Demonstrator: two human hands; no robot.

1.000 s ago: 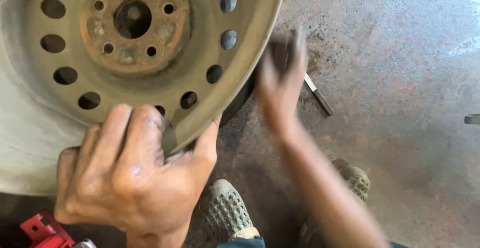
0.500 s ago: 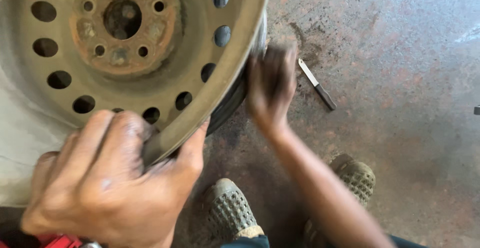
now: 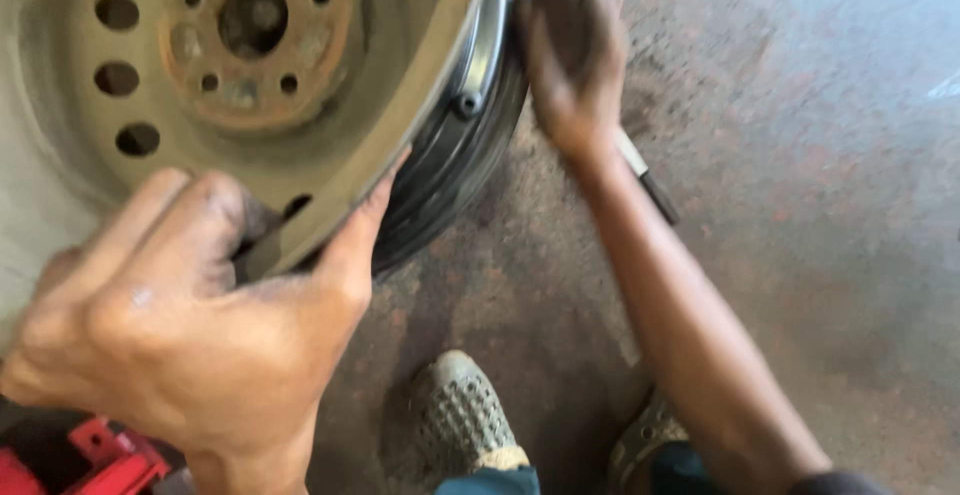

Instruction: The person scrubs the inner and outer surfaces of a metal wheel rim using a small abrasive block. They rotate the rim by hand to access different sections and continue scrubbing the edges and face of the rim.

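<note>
A dusty steel wheel rim [image 3: 330, 115] with a rusty hub [image 3: 255, 25] and round holes fills the upper left, standing tilted on the floor. My left hand [image 3: 190, 325] grips its near edge, fingers hooked over the lip. My right hand [image 3: 575, 65] lies flat against the rim's dark right side, near a small valve stem [image 3: 465, 105]. The right hand is blurred, and I cannot see anything held in it.
A thin metal tool [image 3: 648, 180] lies on the rough concrete floor [image 3: 800, 205] behind my right forearm. My two perforated shoes [image 3: 460, 420] are at the bottom. Something red [image 3: 95, 455] sits at the lower left corner.
My right hand has moved from the floor side up onto the rim's right edge. The rim has shifted and tilted, showing its dark side, and the view has come closer.
</note>
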